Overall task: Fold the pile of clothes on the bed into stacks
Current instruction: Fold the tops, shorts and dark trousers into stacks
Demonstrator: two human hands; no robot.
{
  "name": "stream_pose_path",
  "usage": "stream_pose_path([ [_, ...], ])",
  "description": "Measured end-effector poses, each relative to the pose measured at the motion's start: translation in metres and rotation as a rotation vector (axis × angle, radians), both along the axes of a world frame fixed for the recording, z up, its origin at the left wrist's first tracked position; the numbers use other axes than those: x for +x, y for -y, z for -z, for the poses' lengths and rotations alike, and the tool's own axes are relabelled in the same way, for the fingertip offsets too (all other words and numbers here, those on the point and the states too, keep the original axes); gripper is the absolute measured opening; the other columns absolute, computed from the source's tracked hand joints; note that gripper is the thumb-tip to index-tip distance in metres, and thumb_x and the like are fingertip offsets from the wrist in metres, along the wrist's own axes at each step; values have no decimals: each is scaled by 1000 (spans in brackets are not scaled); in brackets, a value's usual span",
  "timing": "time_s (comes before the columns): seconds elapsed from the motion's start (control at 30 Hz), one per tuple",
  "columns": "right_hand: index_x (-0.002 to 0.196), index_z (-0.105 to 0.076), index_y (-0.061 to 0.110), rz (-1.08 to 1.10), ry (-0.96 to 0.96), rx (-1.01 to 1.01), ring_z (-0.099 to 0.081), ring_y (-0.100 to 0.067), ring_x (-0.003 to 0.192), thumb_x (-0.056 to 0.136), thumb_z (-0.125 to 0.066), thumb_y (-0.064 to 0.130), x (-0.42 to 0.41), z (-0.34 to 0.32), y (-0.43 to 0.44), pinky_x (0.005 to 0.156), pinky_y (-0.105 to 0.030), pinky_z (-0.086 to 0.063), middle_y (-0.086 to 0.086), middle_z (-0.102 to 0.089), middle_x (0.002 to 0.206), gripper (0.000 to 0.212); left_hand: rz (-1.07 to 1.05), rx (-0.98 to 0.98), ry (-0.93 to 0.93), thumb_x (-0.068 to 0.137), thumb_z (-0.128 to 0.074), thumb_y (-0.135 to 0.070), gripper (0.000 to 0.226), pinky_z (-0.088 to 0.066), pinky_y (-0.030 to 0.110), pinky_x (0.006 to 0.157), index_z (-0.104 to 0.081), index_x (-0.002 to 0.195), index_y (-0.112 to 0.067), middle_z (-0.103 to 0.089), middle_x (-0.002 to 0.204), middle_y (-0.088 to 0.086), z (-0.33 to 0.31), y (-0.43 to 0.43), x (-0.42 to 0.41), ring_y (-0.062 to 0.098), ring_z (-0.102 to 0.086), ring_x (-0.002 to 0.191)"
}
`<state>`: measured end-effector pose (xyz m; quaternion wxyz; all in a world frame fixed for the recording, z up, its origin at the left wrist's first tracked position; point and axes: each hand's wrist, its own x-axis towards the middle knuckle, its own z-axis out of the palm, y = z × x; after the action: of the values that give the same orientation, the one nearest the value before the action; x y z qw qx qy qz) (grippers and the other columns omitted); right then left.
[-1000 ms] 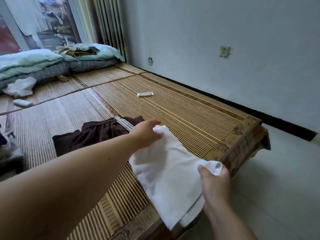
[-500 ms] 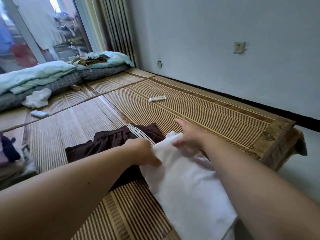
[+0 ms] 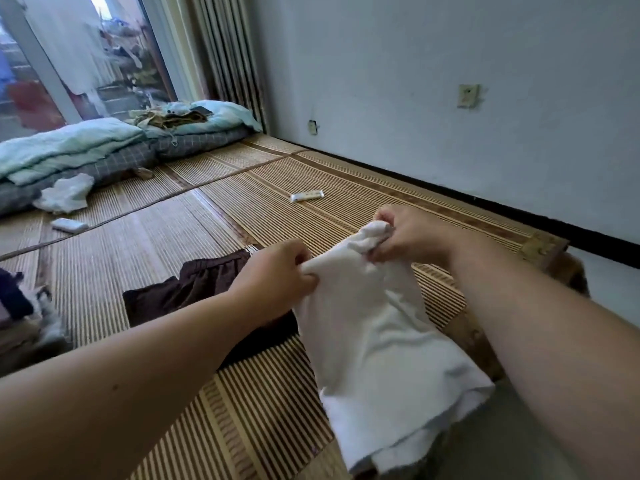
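A white garment hangs from both my hands over the near right corner of the bed, its lower end bunched on the striped bamboo mat. My left hand grips its top edge on the left. My right hand pinches a bunched part of the same edge on the right, slightly higher. A dark brown garment lies flat on the mat just left of the white one, partly hidden behind my left forearm.
Folded teal quilts and pillows line the far end by the window. A crumpled white cloth, a small white box and a white tube lie on the mat. More clothes sit at the left edge. The bed's wooden corner is at right.
My right hand left the garment's lower corner, reached to its top edge and now pinches it. Both hands have lifted the top of the white garment off the mat.
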<state>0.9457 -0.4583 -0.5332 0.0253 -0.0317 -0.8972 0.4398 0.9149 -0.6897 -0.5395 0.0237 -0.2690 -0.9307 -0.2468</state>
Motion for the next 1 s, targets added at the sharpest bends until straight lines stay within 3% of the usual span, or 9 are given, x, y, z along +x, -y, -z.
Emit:
stream_pose_path([
  [0.17, 70, -57, 33, -121, 107, 134, -52, -5, 65, 70, -73, 10, 86, 1, -12, 59, -28, -44, 12, -60, 66, 29, 295, 33, -16, 74, -72, -25, 18, -39, 13, 56, -57, 81, -32, -57, 73, -18, 14, 17, 69, -4, -53, 76],
  [0.33, 81, -63, 28, -158, 478, 269, -63, -9, 82, 67, -61, 16, 147, 28, -2, 67, -26, -52, 11, -67, 87, 18, 460, -204, 507, 70, -68, -57, 53, -43, 11, 87, -51, 120, -54, -61, 108, -24, 45, 31, 122, -8, -57, 97],
  [0.43, 78, -64, 14, 108, 362, 219, -58, -12, 70, 70, -60, 23, 148, 47, 5, 59, -27, -46, 4, -65, 78, 13, 281, 176, 746, 82, -70, -37, 28, -53, 28, 91, -68, 109, -39, -71, 103, -13, 57, 27, 136, 2, -67, 93],
  [0.5, 83, -61, 16, 348, 241, 247, -55, -12, 71, 78, -65, 30, 137, 54, 8, 58, -26, -41, 2, -66, 86, 15, -55, 398, 689, 84, -71, -32, 31, -57, 29, 82, -67, 114, -26, -71, 104, -7, 64, 18, 132, 10, -69, 91],
  [0.57, 111, -58, 17, 470, 286, 280, -59, -19, 93, 77, -72, 47, 128, 58, 14, 69, -29, -45, -5, -63, 112, 47, -337, 313, 632, 82, -71, -47, 62, -51, 25, 81, -53, 133, -18, -61, 124, 0, 70, 10, 125, 17, -63, 108],
  [0.63, 120, -55, 9, 459, 458, 282, -60, -27, 103, 71, -74, 58, 123, 62, 19, 78, -31, -47, -10, -61, 112, 72, -449, 153, 730, 78, -70, -55, 72, -49, 29, 90, -53, 131, -10, -57, 125, 9, 76, 8, 119, 24, -57, 112],
  [0.73, 83, -59, 9, 466, 524, 179, -63, -20, 78, 71, -77, 50, 123, 68, 25, 74, -34, -55, -3, -63, 81, 46, -429, 23, 772, 79, -66, -57, 65, -51, 34, 93, -56, 125, -13, -55, 121, 7, 78, 1, 115, 22, -58, 105],
  [0.83, 80, -67, 13, 431, 449, 143, -67, -19, 77, 73, -75, 40, 124, 71, 28, 69, -30, -56, -4, -70, 80, 29, -425, -65, 655, 89, -51, -50, 50, -44, 33, 97, -49, 129, -19, -49, 127, 5, 77, -10, 118, 25, -50, 115],
  [1.0, 91, -69, 16, 358, 294, -2, -69, -17, 83, 75, -78, 24, 128, 62, 26, 76, -37, -57, 0, -74, 86, 20, -165, 593, 727, 95, -51, -26, 13, -53, 20, 78, -43, 105, -25, -58, 108, -3, 75, 7, 118, 9, -60, 97],
])
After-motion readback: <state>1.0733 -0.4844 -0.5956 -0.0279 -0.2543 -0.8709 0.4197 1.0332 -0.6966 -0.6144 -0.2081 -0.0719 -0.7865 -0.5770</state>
